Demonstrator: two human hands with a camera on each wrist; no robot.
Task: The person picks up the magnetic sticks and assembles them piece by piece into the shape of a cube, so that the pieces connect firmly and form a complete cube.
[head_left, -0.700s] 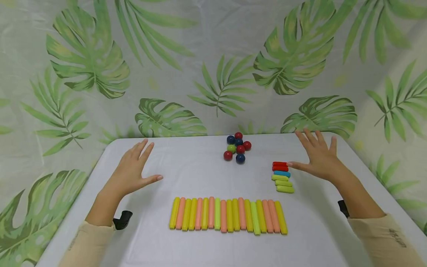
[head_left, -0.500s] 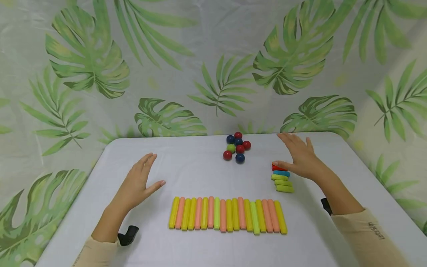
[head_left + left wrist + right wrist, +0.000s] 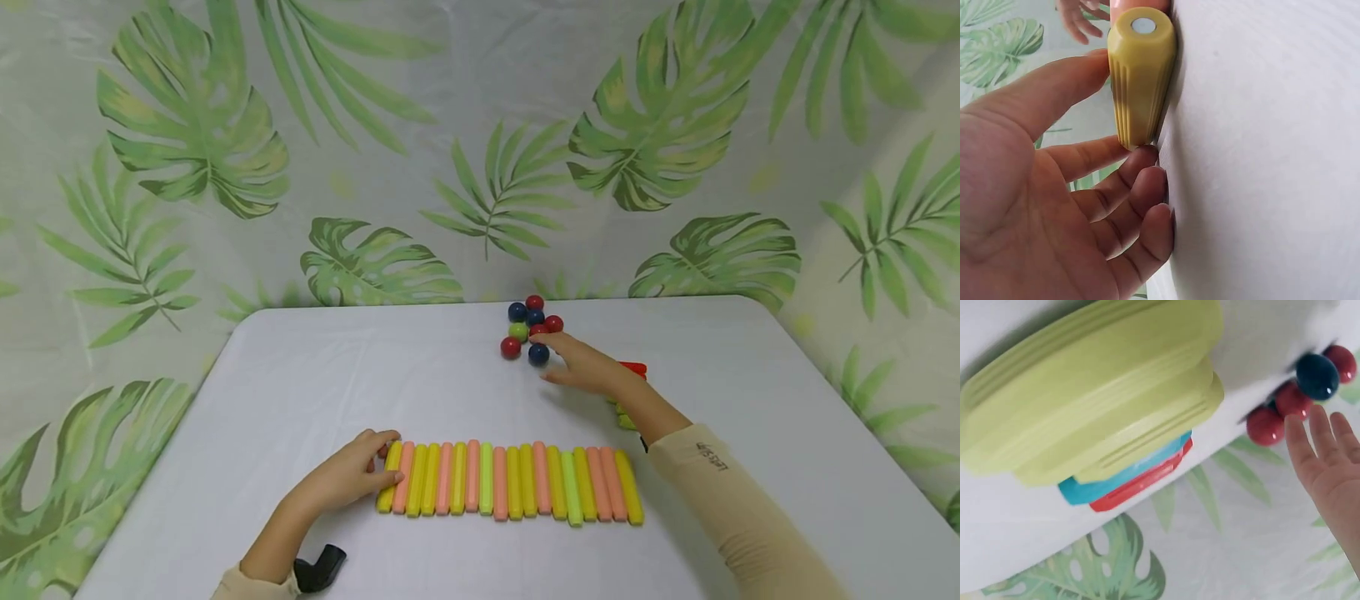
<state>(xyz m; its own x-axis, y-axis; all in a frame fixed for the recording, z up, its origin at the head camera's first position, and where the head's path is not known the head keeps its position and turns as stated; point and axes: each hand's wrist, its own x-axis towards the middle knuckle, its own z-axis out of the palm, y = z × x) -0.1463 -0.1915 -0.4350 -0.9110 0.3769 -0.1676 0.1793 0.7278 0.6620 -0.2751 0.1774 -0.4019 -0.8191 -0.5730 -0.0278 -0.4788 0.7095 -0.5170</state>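
Note:
In the head view my left hand [image 3: 348, 477] is at the left end of a long row of yellow, pink and green magnetic sticks. Its thumb and index finger pinch the outermost yellow stick [image 3: 1141, 75], which has a silver disc in its near end; the other fingertips rest on the cloth. My right hand [image 3: 581, 364] reaches over the table to a cluster of glossy balls, fingers extended and holding nothing. Its fingertips are nearest a dark blue ball [image 3: 538, 355] and a red ball [image 3: 537, 331], partly covered by the hand. I cannot tell if they touch.
Short sticks lie in a stack beneath the right forearm, partly hidden: a red stick [image 3: 634, 367] and a green stick [image 3: 1097, 381] show, with a blue stick [image 3: 1129, 472] between. A green ball [image 3: 518, 332] is in the cluster. A leaf-print curtain [image 3: 495, 167] stands behind the white table [image 3: 360, 367].
My left hand has come down and right onto the end yellow stick. The right hand has swung left from above the short sticks to the balls. Sticks and balls look unmoved.

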